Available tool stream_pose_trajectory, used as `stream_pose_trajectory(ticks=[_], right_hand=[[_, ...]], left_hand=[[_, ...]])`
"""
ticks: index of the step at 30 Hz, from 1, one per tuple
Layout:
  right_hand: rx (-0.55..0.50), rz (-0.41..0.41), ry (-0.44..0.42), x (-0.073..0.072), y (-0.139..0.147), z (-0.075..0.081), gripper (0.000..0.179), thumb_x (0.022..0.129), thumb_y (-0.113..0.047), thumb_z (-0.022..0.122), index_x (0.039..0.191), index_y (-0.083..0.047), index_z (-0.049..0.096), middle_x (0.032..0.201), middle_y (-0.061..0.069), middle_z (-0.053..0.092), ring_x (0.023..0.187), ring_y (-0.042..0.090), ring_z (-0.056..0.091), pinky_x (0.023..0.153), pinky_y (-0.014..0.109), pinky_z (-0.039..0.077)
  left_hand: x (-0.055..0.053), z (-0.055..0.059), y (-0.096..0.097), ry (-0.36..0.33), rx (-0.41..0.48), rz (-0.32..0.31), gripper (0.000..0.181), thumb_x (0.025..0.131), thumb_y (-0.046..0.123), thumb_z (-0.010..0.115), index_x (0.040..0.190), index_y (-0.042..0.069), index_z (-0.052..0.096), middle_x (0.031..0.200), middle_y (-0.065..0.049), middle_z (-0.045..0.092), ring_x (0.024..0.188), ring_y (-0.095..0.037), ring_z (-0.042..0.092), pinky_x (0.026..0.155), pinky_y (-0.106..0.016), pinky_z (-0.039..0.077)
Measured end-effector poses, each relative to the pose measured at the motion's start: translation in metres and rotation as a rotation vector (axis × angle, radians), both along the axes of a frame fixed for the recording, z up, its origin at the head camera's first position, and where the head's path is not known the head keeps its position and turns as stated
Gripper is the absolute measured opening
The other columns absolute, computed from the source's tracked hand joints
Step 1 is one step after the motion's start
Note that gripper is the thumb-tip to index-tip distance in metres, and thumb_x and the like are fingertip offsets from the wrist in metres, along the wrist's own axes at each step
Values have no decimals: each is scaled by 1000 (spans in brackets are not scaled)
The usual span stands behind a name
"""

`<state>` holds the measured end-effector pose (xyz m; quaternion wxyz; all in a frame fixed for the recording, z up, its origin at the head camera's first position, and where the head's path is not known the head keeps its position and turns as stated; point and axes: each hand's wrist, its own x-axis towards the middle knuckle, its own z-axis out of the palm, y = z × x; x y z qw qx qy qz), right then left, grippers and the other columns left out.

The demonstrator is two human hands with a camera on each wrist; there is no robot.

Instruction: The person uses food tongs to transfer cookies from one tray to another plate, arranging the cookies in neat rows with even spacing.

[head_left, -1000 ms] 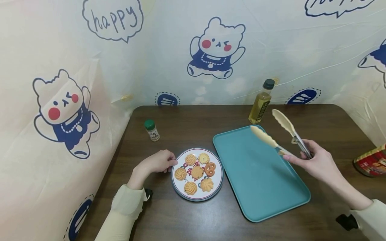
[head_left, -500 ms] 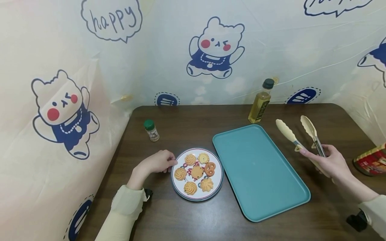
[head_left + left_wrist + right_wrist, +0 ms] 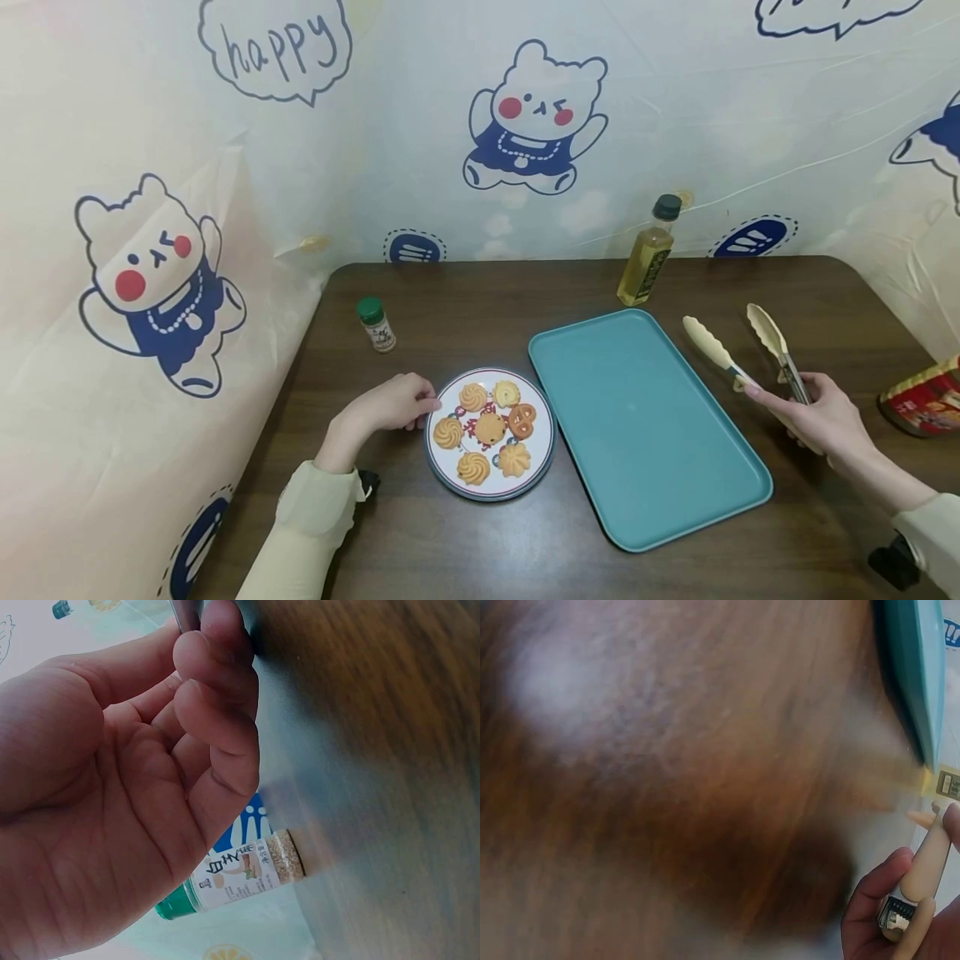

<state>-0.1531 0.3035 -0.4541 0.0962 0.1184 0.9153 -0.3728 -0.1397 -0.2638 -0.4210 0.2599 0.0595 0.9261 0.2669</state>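
My left hand (image 3: 393, 402) pinches the left rim of a round white plate (image 3: 459, 482) with a blue edge; in the left wrist view its fingers curl at the plate's thin edge. Several cookies (image 3: 491, 429) lie on the plate, one of them pretzel-shaped. To the right of the teal tray (image 3: 645, 425), my right hand (image 3: 825, 421) grips a pair of tongs (image 3: 793, 379) with cream tips spread apart and nothing between them. In the right wrist view, fingers curl round the cream handle of the tongs (image 3: 928, 866).
A seasoning jar (image 3: 377, 326) with a green cap stands behind the plate. An oil bottle (image 3: 647, 254) is at the tray's far edge. A red can (image 3: 924, 400) sits at the far right. Patterned sheeting (image 3: 420, 150) hangs behind the brown table (image 3: 450, 550).
My right hand has moved the tongs rightward off the tray and then lower toward the table on its right. The left hand, plate and cookies have stayed in place.
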Motion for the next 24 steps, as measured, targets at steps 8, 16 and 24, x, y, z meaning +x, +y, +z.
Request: stream_pose_trajectory(ticks=[8,16,24], right_hand=[[65,-9,23,3,0,-3,110,86,-63,66,143,18,20,100,28,51,65,28,59,49,39,48],[246,32,43,4,7,-1,101,83,-70,65,127,16,37,102,33,58,81,39,57,56,37,39],[270,47,62,7,10,-6,93,83,-69,65,121,12,39,87,21,60,71,31,56,51,34,37]], left_hand=[[0,-1,-1,-6,-3,3,12,99,18,64,91,9,68,70,-5,60,59,-19,55,61,-30,47],[0,-3,-1,-4,-3,2,12,99,19,64,91,10,67,70,-5,60,59,-19,55,61,-30,47],[0,-1,0,-6,-8,6,12,99,18,64,93,9,68,70,-5,60,60,-19,55,61,-30,47]])
